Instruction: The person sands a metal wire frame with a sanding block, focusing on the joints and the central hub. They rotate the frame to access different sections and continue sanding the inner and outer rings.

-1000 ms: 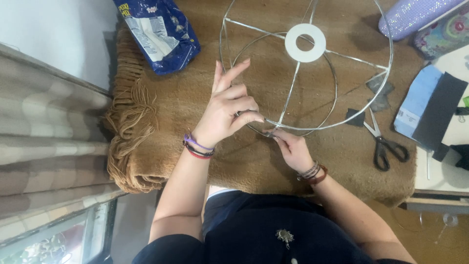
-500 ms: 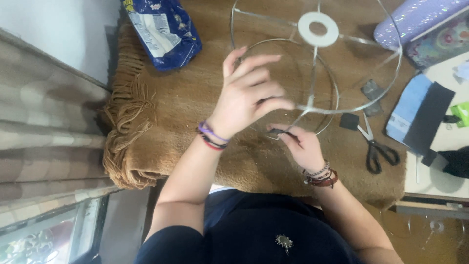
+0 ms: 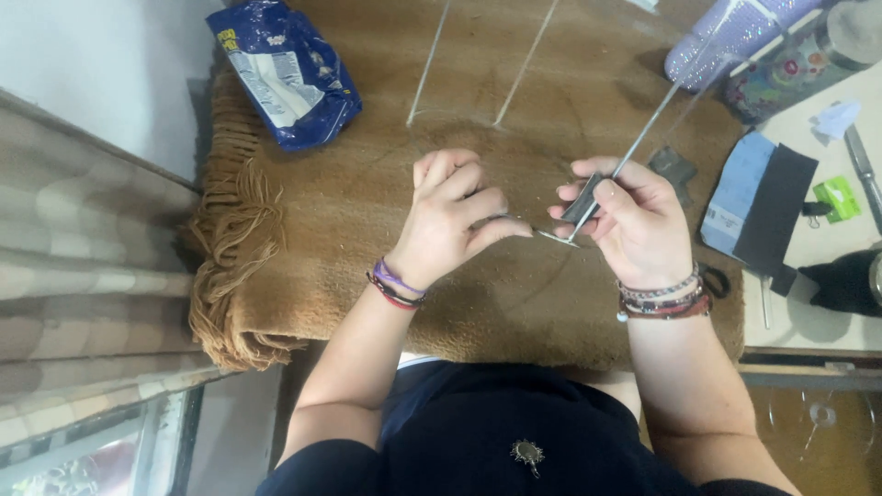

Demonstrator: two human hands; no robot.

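Observation:
A metal wire lampshade frame is lifted off the brown fringed cloth, its thin spokes running up and out of view. My left hand pinches the frame's lower ring between thumb and fingers. My right hand holds a small dark grey strip pressed against the wire where a spoke meets the ring. The two hands are close together, a few centimetres apart on the same wire. Both wrists wear bracelets.
A blue snack bag lies at the cloth's far left corner. A purple glittery tube and a floral case sit far right. Blue and black sheets, a grey scrap and black scissor handles lie right.
The wire frame has come up off the cloth toward the camera. My right hand now holds a dark grey strip against the wire, and both hands have risen and shifted right.

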